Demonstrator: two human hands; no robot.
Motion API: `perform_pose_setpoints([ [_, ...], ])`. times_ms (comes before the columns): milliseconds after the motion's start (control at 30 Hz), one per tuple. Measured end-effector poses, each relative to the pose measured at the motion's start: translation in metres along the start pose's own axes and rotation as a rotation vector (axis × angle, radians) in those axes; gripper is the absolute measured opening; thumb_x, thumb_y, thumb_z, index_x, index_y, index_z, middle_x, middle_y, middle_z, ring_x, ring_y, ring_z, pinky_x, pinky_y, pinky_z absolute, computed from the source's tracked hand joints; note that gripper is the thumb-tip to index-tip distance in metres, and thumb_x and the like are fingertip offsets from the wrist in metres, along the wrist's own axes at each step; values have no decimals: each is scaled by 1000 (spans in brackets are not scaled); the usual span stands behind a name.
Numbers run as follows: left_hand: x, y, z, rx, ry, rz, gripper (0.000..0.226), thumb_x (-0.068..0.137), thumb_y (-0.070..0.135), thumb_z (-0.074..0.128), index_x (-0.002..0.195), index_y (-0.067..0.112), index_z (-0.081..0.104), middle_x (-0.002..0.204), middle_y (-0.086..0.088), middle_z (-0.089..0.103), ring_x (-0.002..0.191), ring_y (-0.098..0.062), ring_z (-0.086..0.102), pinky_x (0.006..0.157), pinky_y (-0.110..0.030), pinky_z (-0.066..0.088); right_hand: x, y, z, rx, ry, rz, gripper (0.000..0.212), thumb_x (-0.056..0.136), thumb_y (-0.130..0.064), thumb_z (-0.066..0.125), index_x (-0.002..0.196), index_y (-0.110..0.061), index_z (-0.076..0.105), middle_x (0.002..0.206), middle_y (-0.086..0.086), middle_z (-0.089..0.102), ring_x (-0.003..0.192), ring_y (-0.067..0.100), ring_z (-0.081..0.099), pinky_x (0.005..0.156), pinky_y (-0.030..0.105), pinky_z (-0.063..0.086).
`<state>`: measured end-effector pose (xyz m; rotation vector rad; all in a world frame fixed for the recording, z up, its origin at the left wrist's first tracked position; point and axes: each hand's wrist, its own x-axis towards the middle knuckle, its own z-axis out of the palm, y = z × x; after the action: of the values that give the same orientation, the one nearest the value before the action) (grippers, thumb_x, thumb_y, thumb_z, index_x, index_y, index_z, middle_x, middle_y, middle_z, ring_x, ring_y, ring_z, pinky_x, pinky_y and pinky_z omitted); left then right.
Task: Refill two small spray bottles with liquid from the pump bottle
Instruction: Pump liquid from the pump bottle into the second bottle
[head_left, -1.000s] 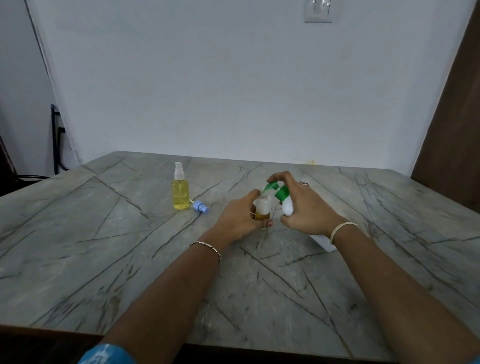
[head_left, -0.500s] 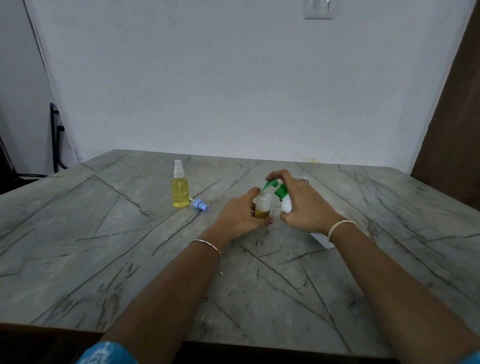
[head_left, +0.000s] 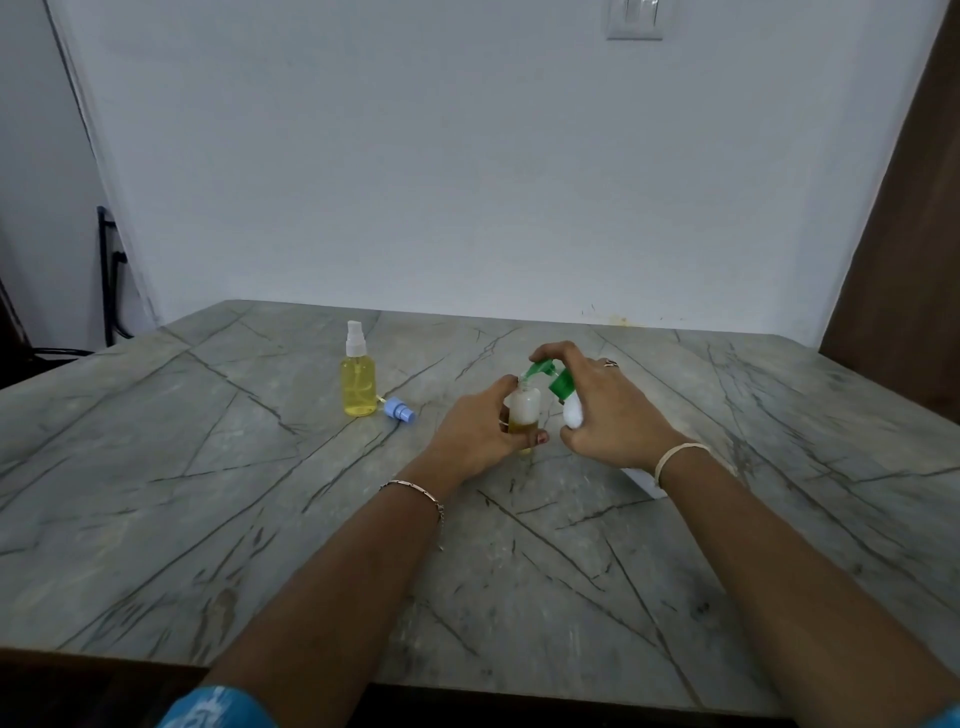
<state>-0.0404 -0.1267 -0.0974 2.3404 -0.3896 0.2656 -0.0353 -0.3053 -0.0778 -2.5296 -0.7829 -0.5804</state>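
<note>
My left hand: fingers curled round the small open bottle, held upright mid-table, a little amber liquid in its base.
My right hand: wrapped round the white pump bottle, forefinger on the green pump head, spout at the small bottle's mouth.
Filled spray bottle: stands capped on the table, left of my hands.
Blue spray cap: lies just right of it.
</note>
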Motion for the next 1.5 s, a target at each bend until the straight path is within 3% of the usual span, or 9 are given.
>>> perform_pose_setpoints([
  [100,0,1,-1,-14,2,-8,77,77,42,74,140,20,36,125,-6,61,105,-21,62,89,-30,46,-1,0,0,-25,5,-7,78,66,-14,67,131,-39,31,116,-2,59,88,21,52,70,32,43],
  [267,0,0,0,-17,4,5,71,76,43,75,135,22,40,121,-6,64,101,-20,63,89,-32,49,-2,2,0,-61,-12,12,85,66,-18,66,135,-46,26,117,-1,59,89,22,51,78,41,51],
  [500,0,1,0,-8,-7,1,78,76,42,74,140,20,36,122,-7,63,103,-21,62,90,-32,47,0,-1,2,-69,27,8,76,67,-14,69,129,-37,31,118,1,59,93,23,52,76,36,49],
  [833,2,-2,1,-18,5,-5,71,75,44,74,135,23,41,116,-5,66,100,-19,63,89,-33,48,-2,0,2,-68,3,21,85,66,-18,67,136,-43,26,118,2,60,91,23,53,77,39,51],
  [1033,1,2,0,2,-1,-6,79,77,42,74,142,20,34,124,-7,62,104,-21,61,88,-27,44,0,-3,2,-81,44,15,74,69,-13,69,131,-33,34,118,0,59,92,20,49,72,30,39],
  [1300,1,2,1,-20,11,-3,72,76,42,74,136,21,40,118,-4,65,99,-19,62,84,-26,45,-3,2,1,-101,1,32,86,63,-23,59,137,-47,23,113,-1,60,88,22,51,74,40,49],
  [1500,3,-1,3,9,10,-1,75,75,46,74,137,23,39,117,-4,65,98,-18,63,86,-29,48,-3,0,1,-97,38,18,76,68,-15,67,131,-37,32,114,1,60,88,22,50,70,31,39],
])
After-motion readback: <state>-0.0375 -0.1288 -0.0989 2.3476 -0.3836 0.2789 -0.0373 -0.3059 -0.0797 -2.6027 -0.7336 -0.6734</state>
